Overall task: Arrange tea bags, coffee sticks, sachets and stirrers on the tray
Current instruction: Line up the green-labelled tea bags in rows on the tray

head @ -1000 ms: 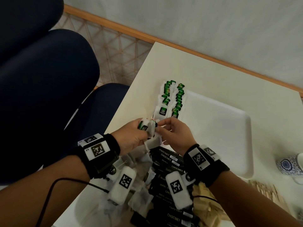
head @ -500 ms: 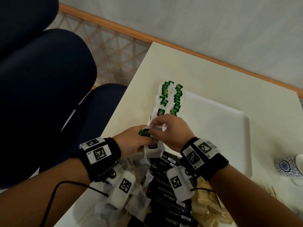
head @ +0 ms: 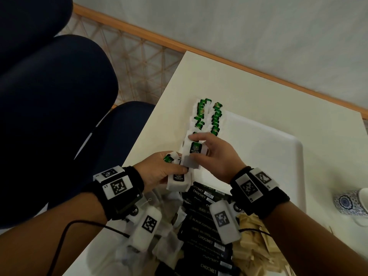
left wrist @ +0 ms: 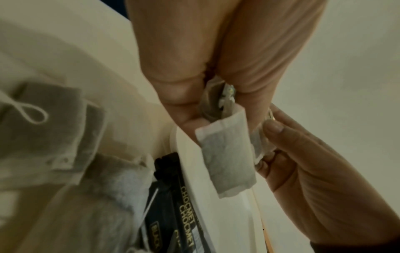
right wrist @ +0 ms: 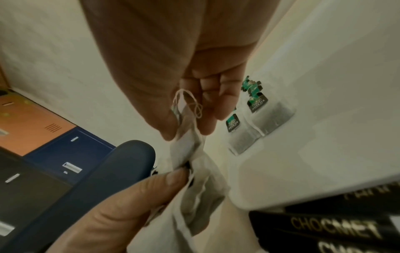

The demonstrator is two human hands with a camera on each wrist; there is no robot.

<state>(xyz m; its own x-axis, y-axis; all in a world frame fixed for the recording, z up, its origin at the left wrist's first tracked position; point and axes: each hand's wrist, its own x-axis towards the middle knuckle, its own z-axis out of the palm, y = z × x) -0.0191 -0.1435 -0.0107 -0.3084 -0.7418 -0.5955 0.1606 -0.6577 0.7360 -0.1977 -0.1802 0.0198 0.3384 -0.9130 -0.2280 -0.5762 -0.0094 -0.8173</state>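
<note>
Two rows of green-tagged tea bags [head: 207, 118] lie overlapped along the left edge of the white tray [head: 278, 148]. My right hand [head: 194, 149] pinches one tea bag [head: 191, 162] by its top, just below the rows' near end. Beside it to the left, my left hand [head: 175, 168] grips a small bunch of tea bags [head: 178, 182]. In the left wrist view, one bag of the bunch [left wrist: 227, 157] hangs from my left fingers. The right wrist view shows the pinched bag [right wrist: 186, 143], its string looped at my fingers, and the rows [right wrist: 259, 113] beyond.
Black coffee sticks [head: 203, 218] lie piled under my wrists, with loose tea bags [head: 169, 238] to their left and brown sachets [head: 253, 234] to their right. A patterned cup [head: 348, 202] stands right of the tray. Dark blue chairs [head: 49, 96] stand left of the table.
My hands were together on the bunch. The right hand has since drawn one tea bag out and lifted it towards the rows; the left hand keeps the rest.
</note>
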